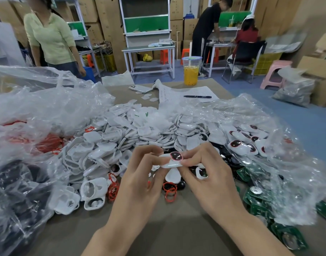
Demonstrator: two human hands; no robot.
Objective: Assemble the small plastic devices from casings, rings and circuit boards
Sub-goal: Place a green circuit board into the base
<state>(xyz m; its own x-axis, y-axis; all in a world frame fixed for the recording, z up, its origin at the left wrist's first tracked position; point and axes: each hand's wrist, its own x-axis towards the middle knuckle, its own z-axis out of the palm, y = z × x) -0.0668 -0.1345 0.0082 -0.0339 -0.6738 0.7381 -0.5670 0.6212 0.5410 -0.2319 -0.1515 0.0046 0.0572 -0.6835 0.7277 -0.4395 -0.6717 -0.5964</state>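
My left hand (140, 174) and right hand (208, 174) meet above the near middle of the table (177, 228), one device (174, 159) pinched between them. Behind them spreads the heap of casings (140, 130). Loose rings (169, 193) lie on the table just below my hands; more sit in the bag of rings (47, 141) at far left. Circuit boards (258, 198) lie to my right, partly under a plastic bag (287, 172) — inside it, finished devices (239, 146). Toward the far edge a phone (140, 89) lies left of a paper sheet (186, 93) — a pen (197, 96) on the sheet, a drink cup (191, 71) behind it.
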